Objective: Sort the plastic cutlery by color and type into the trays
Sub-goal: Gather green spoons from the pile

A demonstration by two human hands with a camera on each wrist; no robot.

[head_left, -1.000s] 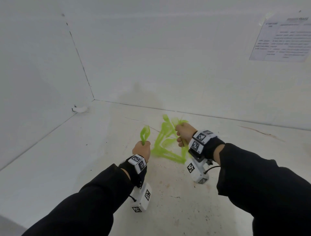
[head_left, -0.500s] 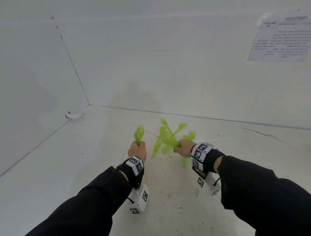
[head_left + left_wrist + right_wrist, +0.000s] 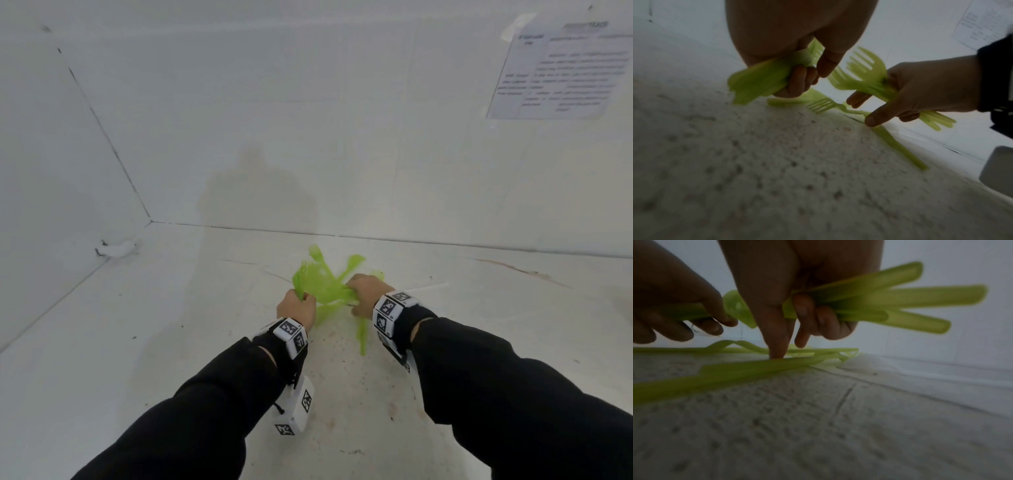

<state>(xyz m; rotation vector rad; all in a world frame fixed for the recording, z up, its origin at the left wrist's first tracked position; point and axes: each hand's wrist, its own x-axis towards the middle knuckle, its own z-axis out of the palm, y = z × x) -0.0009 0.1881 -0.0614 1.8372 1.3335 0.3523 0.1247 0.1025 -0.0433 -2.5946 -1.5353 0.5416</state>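
Green forks (image 3: 322, 284) lay heaped on the white counter (image 3: 137, 325), left hand (image 3: 296, 308) clenched a bundle of handles (image 3: 756, 82), right hand (image 3: 364, 291) grasped several more (image 3: 890, 298), index fingertip (image 3: 775, 352) pressed on the pile.

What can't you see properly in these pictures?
- Trays: none appears in any view.
- Paper sheet on the wall, head view: print too blurred to read.
- Green cutlery count, head view: pieces overlap, and the left hand and right hand cover some.
- Left-hand bunch, left wrist view: motion-blurred.
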